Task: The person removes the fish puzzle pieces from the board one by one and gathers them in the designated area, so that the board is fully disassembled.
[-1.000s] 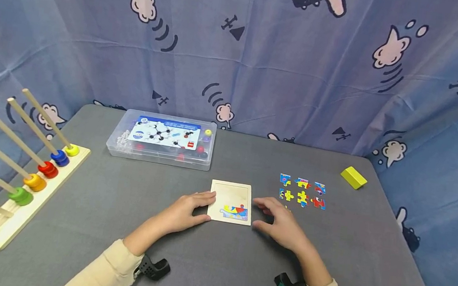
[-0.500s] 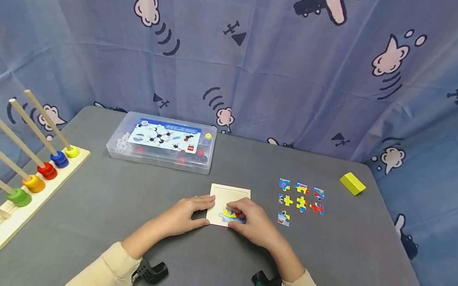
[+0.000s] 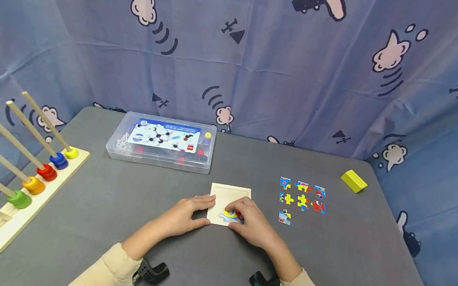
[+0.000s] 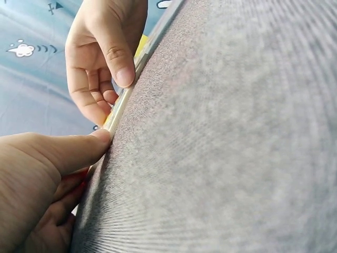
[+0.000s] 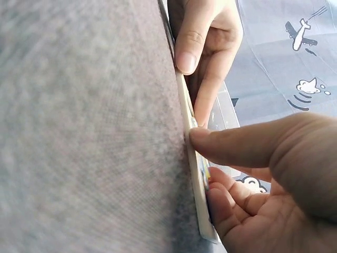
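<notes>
A square wooden puzzle board lies flat before me, with colourful jigsaw pieces fitted in its lower right part. My left hand rests against the board's left side, its thumb near the front corner and its fairly straight fingers along the rim. My right hand reaches over the lower right corner. Its thumb is at the board's edge while its bent fingers touch the pieces inside. The right hand covers some of those pieces.
Several loose jigsaw pieces lie right of the board, with a yellow block beyond. A clear plastic molecule-kit box stands behind, left. The peg counting stand with coloured rings fills the left side. A printed curtain hangs behind the table.
My right hand has moved left from beside the board onto the pieces in its lower right corner, uncovering a loose piece on the table. The left hand has stayed at the board's left side.
</notes>
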Demonstrator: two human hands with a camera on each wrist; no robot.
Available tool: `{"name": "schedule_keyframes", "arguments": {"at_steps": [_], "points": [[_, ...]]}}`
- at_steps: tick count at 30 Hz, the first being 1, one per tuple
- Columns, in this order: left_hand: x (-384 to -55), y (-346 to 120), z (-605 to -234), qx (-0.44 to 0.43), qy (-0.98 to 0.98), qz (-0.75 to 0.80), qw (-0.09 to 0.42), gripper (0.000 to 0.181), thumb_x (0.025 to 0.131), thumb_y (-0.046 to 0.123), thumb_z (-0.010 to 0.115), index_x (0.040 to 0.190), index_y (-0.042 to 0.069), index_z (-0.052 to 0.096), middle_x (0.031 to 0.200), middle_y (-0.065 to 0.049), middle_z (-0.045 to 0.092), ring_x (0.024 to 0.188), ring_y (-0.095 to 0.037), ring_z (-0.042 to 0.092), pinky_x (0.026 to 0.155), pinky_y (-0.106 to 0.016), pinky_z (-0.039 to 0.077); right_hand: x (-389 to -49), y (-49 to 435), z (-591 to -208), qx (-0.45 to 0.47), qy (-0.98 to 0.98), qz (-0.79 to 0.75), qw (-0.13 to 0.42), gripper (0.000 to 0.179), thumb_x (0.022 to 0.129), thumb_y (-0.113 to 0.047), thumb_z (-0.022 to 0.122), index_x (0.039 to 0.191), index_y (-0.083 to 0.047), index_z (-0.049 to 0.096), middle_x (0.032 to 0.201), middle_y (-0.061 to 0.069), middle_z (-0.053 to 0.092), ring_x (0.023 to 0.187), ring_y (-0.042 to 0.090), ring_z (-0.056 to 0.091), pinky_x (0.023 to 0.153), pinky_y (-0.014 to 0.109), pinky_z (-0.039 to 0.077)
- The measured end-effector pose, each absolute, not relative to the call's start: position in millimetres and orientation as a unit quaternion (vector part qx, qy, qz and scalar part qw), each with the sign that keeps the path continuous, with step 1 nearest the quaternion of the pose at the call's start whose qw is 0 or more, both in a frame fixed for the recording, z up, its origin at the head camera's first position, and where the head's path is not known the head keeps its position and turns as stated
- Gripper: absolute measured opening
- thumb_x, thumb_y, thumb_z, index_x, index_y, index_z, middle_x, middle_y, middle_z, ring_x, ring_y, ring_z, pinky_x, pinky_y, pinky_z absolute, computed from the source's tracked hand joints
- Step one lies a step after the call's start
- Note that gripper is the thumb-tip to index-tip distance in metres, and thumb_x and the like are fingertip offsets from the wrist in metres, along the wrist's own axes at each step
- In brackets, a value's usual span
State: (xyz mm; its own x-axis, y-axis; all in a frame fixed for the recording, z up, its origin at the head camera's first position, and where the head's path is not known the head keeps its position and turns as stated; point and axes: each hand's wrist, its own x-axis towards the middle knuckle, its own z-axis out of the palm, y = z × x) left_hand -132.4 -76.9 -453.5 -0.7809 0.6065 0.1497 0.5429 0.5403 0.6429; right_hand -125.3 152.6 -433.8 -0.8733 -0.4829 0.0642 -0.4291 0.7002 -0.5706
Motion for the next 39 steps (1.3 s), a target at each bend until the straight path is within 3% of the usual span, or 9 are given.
{"name": "schedule_keyframes", "arguments": {"at_steps": [11,20,27,39], "points": [[-132,-76,-451,0.324,0.878,0.349,0.048,0.052,0.088,0.019,0.067,0.134,0.000,0.052,0.142,-0.013,0.049,0.132,-0.028,0.045,0.106,-0.047,0.039,-125,152,-429,-0.249,0.918,-0.308,0.036,0.031,0.077,0.001,0.073,0.106,-0.011,0.067,0.099,0.001,0.058,0.091,0.016,0.051,0.082,0.036,0.045],[-133,-77,-452,0.322,0.878,0.350,0.049,0.051,0.088,0.019,0.068,0.133,0.000,0.053,0.142,-0.012,0.048,0.132,-0.027,0.045,0.107,-0.047,0.038,-128,160,-425,-0.265,0.920,-0.285,0.044,0.034,0.079,-0.004,0.073,0.112,-0.009,0.066,0.098,0.001,0.057,0.088,0.013,0.049,0.078,0.033,0.045],[-134,-76,-454,0.330,0.878,0.342,0.047,0.052,0.088,0.020,0.068,0.133,-0.001,0.053,0.142,-0.012,0.049,0.133,-0.026,0.045,0.109,-0.047,0.036,-128,193,-420,-0.238,0.923,-0.300,0.041,0.033,0.079,-0.003,0.072,0.111,-0.011,0.067,0.101,0.001,0.059,0.087,0.014,0.051,0.075,0.031,0.046],[-132,-76,-453,0.331,0.881,0.334,0.046,0.053,0.088,0.020,0.067,0.134,-0.001,0.052,0.143,-0.012,0.048,0.133,-0.026,0.044,0.109,-0.048,0.035,-126,265,-422,-0.199,0.930,-0.309,0.019,0.033,0.082,-0.002,0.070,0.113,-0.008,0.064,0.110,0.005,0.060,0.097,0.020,0.057,0.083,0.039,0.051]]}}
